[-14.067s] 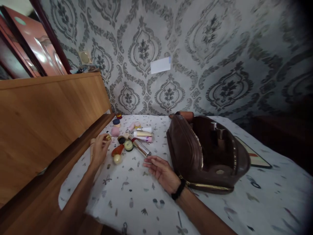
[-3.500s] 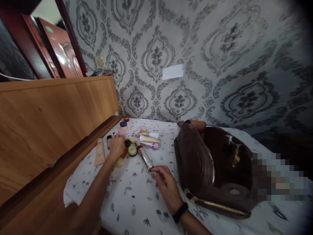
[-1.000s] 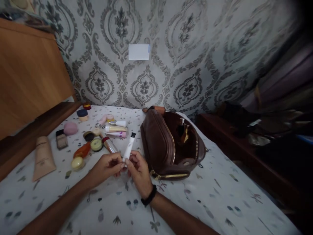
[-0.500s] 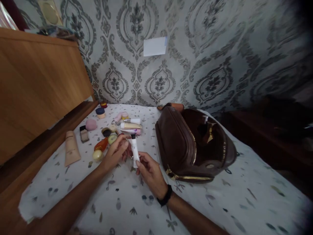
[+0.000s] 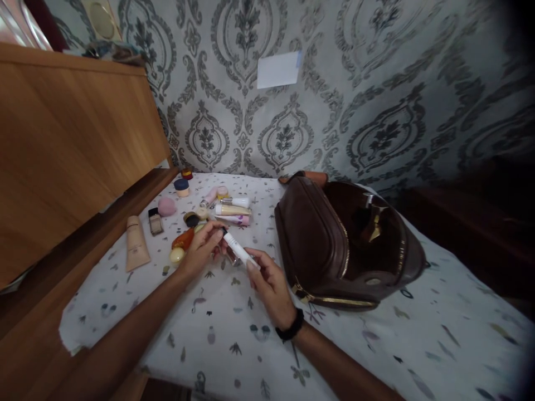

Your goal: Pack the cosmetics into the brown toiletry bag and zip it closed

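Observation:
A slim white tube (image 5: 239,249) with a black cap slants between my two hands above the patterned white cloth. My right hand (image 5: 270,283), a black band at its wrist, pinches the tube's lower end. At the capped end, the fingers of my left hand (image 5: 204,245) close round the black cap. Below the tube, a small clear item (image 5: 232,257) shows by my left fingers; what it is I cannot make out. Just left of my left hand lie an orange item (image 5: 183,239) and a pale yellow round one (image 5: 177,255).
An open brown bag (image 5: 311,234) stands at the right. Left and behind are a beige tube (image 5: 136,245), a dark-capped bottle (image 5: 155,221), a pink sponge (image 5: 166,206), a blue-lidded jar (image 5: 181,187) and several tubes (image 5: 233,210). A wooden cabinet (image 5: 83,128) borders the left.
The white tube has tilted from nearly upright to a slant, its cap now at my left fingers. The view has shifted, so the surroundings sit further right.

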Demonstrator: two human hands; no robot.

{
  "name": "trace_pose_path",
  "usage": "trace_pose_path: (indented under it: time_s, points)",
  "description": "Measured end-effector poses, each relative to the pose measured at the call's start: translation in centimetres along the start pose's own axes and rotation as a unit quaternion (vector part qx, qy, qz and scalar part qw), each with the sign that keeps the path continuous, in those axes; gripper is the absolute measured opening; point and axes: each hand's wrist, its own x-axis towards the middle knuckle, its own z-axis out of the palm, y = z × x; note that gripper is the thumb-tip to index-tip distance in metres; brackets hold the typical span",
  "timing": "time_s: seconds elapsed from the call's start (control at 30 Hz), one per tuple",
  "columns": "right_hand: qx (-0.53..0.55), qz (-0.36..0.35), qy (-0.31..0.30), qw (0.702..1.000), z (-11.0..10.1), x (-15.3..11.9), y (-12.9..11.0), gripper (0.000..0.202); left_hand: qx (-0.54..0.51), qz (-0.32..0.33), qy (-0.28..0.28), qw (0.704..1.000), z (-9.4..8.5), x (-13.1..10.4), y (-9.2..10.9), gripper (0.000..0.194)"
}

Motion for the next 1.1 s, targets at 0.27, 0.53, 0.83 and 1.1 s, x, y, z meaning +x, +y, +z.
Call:
trace_pose_path:
  time_s: [0.27,0.53,0.83,1.1]
  points:
    - [0.012,-0.015,0.024,1.000,0.3,0.2,0.2,0.037,-0.001,0.005,0.001,1.000,-0.1,0.0,-0.1,0.035]
    - [0.016,0.005,0.034,0.999,0.3,0.1,0.6,0.037,0.000,0.005,0.007,1.000,-0.3,0.1,-0.3,0.037]
    - [0.014,-0.007,0.017,1.000,0.0,-0.2,-0.6,0.032,0.010,0.023,0.009,1.000,-0.7,0.3,-0.7,0.031]
    - [0.019,0.012,0.022,0.999,0.0,0.0,-0.5,0.043,0.023,0.025,0.006,0.999,-0.6,0.1,-0.3,0.032]
